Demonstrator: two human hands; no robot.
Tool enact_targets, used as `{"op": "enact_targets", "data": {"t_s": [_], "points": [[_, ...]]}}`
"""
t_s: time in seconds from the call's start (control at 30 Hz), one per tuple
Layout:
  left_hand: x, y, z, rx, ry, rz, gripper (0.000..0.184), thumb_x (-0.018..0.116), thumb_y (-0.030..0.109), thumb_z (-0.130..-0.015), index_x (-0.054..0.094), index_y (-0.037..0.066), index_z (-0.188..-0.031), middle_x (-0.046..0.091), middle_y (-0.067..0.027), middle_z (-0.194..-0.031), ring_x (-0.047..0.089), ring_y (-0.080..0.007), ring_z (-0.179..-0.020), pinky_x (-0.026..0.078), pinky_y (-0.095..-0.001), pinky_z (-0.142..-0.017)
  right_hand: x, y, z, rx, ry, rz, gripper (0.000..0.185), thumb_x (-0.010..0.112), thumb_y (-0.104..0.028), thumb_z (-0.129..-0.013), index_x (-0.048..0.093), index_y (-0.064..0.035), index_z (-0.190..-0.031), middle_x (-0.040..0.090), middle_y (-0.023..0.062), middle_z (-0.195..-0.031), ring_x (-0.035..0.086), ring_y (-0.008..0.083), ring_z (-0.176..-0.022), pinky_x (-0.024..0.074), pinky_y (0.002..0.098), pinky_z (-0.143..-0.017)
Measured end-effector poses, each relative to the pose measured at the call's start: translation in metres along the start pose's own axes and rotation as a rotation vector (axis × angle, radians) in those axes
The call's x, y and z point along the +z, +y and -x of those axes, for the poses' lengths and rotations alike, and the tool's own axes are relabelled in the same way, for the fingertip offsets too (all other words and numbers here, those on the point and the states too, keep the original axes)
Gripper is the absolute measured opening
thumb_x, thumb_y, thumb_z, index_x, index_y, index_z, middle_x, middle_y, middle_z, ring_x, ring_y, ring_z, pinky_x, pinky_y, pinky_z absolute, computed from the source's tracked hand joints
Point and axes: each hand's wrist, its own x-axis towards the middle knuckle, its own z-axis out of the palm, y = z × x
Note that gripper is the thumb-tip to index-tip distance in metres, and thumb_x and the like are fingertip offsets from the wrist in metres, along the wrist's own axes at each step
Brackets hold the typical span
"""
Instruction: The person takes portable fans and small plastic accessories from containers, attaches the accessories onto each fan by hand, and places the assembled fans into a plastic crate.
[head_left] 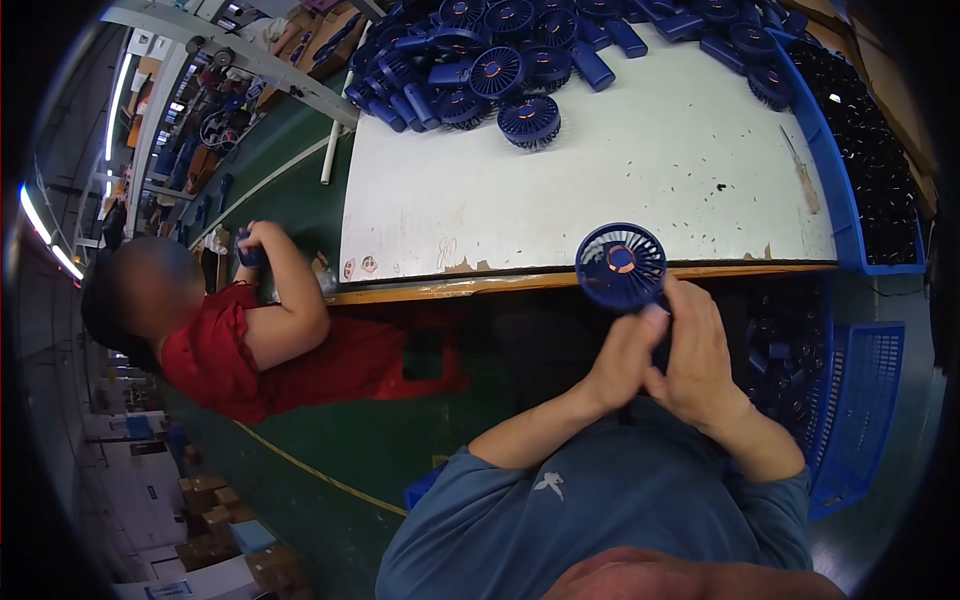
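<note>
A small dark blue handheld fan (621,266) with a round grille and a copper-coloured centre is held upright at the table's front edge. My left hand (626,362) closes on its handle from the left, thumb pointing up beside the grille. From the right, my right hand (697,350) wraps the same handle, its fingers stretched up along it just below the fan head. Most of the handle is hidden between my two palms. Farther back on the white table (600,180) lies a heap of similar blue fans (470,75).
A blue bin (848,215) of small black parts borders the table's right side. A screwdriver (803,180) and tiny dark bits lie on the tabletop. Beneath, at right, stands a blue crate (862,410). A co-worker in red (290,360) sits at left, holding a blue object.
</note>
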Motion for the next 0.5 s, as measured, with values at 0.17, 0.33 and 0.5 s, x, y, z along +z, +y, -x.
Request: {"op": "enact_targets", "data": {"t_s": [0.17,0.33,0.5], "points": [[0.011,0.024,-0.002,0.664,-0.033,-0.795,0.11,0.061,0.051,-0.089,-0.01,-0.004,-0.151,-0.004,-0.0343,-0.156,0.011,-0.0463,-0.146,0.017,-0.0468,-0.117,0.005,0.018,0.034,0.643,-0.098,-1.047,0.06,0.07,-0.019,-0.078,0.047,0.0033,-0.129,0.058,0.009,-0.104,0.057,0.0177,-0.095,0.0469,0.0327,-0.082],[0.022,-0.005,0.0,0.367,-0.117,-0.302,0.077,0.062,0.028,-0.096,0.019,-0.003,-0.151,0.03,-0.022,-0.15,0.038,-0.0289,-0.137,0.036,-0.0386,-0.11,0.008,0.03,0.038,0.525,0.377,-1.069,0.057,0.061,-0.035,-0.089,0.047,0.004,-0.128,0.057,0.0078,-0.095,0.055,0.0146,-0.086,0.0468,0.0278,-0.077],[0.025,-0.03,-0.006,0.215,-0.138,0.127,0.053,0.061,0.018,-0.097,0.039,-0.002,-0.141,0.047,-0.0127,-0.14,0.049,-0.0171,-0.123,0.041,-0.0314,-0.104,-0.009,0.033,0.038,0.517,0.275,-1.206,0.067,0.062,-0.043,-0.09,0.044,0.0047,-0.133,0.059,0.0124,-0.104,0.057,0.0195,-0.097,0.0474,0.0338,-0.089]]}}
